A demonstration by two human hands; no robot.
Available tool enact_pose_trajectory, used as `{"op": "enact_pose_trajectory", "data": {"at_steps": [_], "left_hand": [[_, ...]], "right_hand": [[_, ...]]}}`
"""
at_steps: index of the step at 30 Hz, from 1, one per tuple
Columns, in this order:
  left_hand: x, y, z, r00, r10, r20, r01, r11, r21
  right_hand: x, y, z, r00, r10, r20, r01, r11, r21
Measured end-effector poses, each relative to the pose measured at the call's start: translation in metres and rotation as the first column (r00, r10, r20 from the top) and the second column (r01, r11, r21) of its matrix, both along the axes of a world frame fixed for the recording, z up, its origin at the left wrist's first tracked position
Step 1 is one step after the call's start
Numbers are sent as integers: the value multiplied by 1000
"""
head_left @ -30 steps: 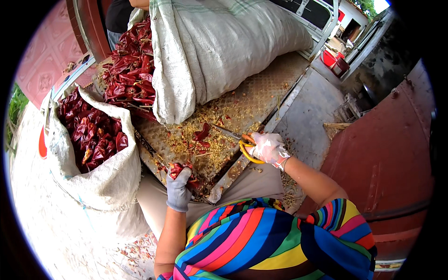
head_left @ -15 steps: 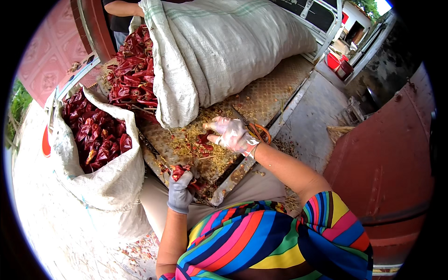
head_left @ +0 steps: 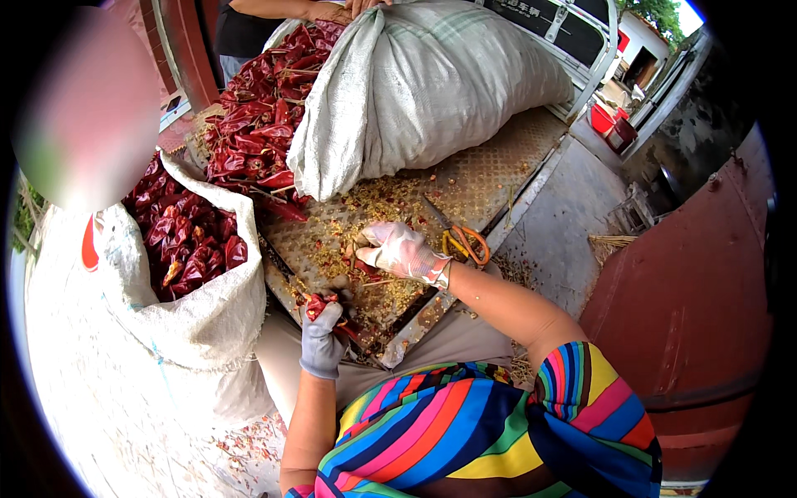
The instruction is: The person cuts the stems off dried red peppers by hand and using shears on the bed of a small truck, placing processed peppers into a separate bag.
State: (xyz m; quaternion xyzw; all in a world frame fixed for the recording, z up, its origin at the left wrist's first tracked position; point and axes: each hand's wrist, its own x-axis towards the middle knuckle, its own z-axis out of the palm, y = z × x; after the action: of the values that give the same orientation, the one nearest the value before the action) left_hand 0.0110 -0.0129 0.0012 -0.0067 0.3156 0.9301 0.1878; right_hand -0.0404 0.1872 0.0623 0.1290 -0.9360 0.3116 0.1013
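Observation:
My left hand (head_left: pixel 321 340), in a grey glove, is closed around dried red chili peppers (head_left: pixel 318 305) at the near edge of a metal truck bed (head_left: pixel 490 158). My right hand (head_left: pixel 403 251), in a whitish glove, has its fingers curled down on a dark red dried chili among scattered yellow seeds (head_left: pixel 369 207). Its fingertips are partly hidden. Beside the right wrist lie scissors (head_left: pixel 465 242) with orange handles. On the far left of the bed rises a heap of dried red chilies (head_left: pixel 261 124), next to a large white woven sack (head_left: pixel 440 91).
An open white sack (head_left: pixel 207 324) full of dried chilies stands to my left. Across the bed, another person's hands (head_left: pixel 357 7) grip the large sack. A reddish metal panel (head_left: pixel 681 290) stands at the right. Red containers (head_left: pixel 610 124) sit at the far right.
The large sack's mouth has been lifted and shifted right by the other person, showing more of the chili heap. My right fingers have curled in over the chili. My left hand has barely moved.

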Motion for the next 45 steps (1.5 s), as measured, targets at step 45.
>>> {"op": "enact_pose_trajectory", "data": {"at_steps": [45], "left_hand": [[-55,23,84,915,-217,-340,38,885,-464]], "right_hand": [[8,-20,29,831,399,388,465,-114,-878]]}}
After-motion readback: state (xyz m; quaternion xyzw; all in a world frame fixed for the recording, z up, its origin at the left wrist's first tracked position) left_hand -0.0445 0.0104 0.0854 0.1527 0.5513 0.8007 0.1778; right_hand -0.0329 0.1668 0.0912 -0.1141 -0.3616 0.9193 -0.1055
